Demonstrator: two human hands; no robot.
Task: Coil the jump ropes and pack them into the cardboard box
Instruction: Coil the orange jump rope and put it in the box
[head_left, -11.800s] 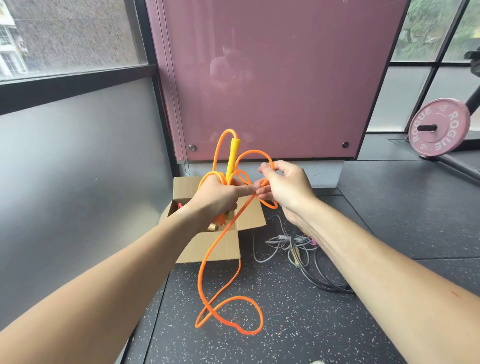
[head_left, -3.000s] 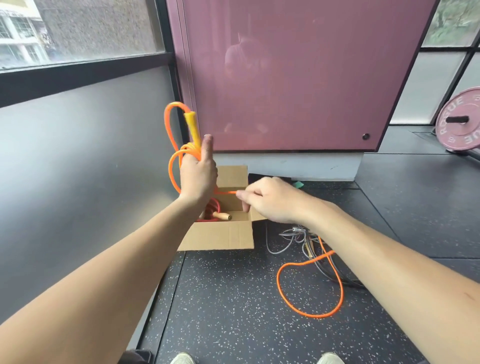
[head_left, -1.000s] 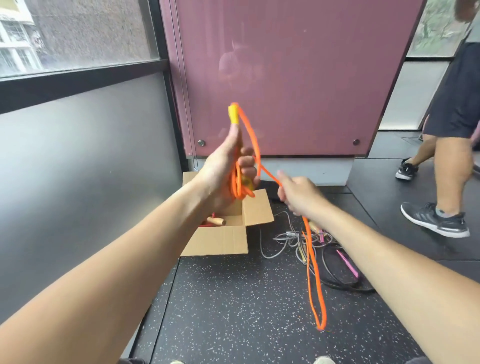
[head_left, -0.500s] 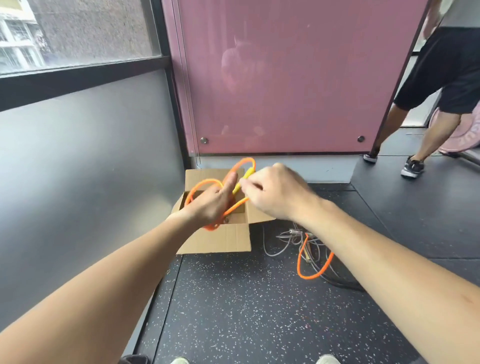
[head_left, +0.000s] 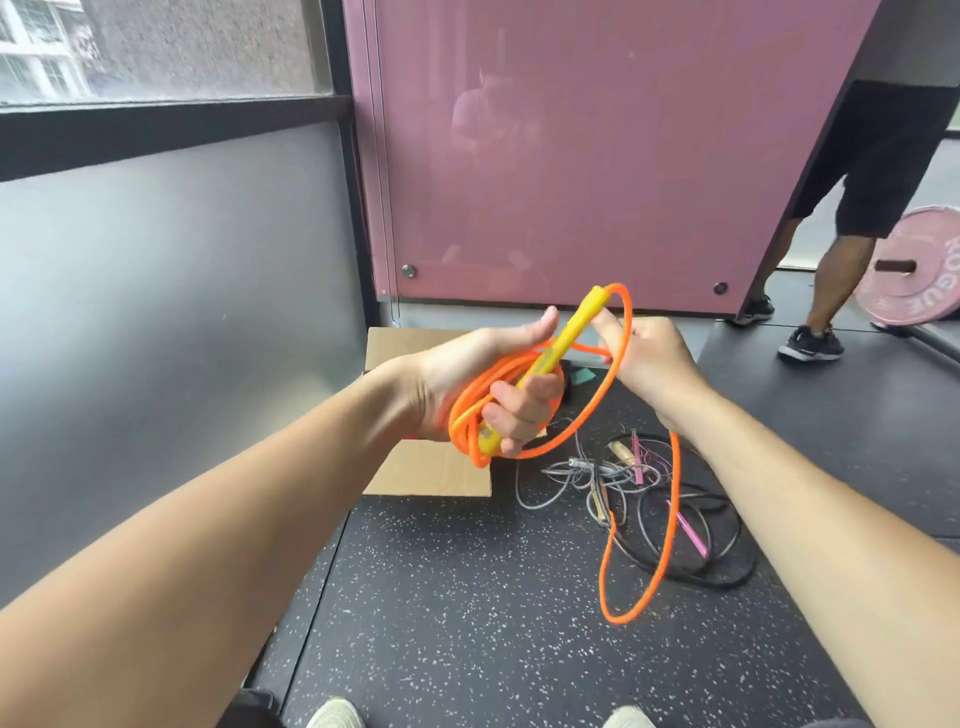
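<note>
My left hand (head_left: 467, 384) grips the yellow handle (head_left: 561, 348) of an orange jump rope together with several coils (head_left: 467, 421) of it, held above the open cardboard box (head_left: 431, 473). Close to the handle's upper end, my right hand (head_left: 649, 364) pinches the orange rope. A wide loop (head_left: 621, 338) arcs between the two hands. Below my right wrist the rope's loose tail (head_left: 660, 561) hangs down to the floor. The box's inside is mostly hidden behind my left hand.
A tangle of grey, black and pink jump ropes (head_left: 644, 499) lies on the speckled rubber floor right of the box. A pink wall panel (head_left: 571, 156) stands behind. Another person's legs (head_left: 831, 291) and a pink weight plate (head_left: 919, 270) are at the far right.
Both hands have risen from just over the box. The coil in my left hand has turned so the yellow handle points up and right, and a longer tail hangs from my right hand.
</note>
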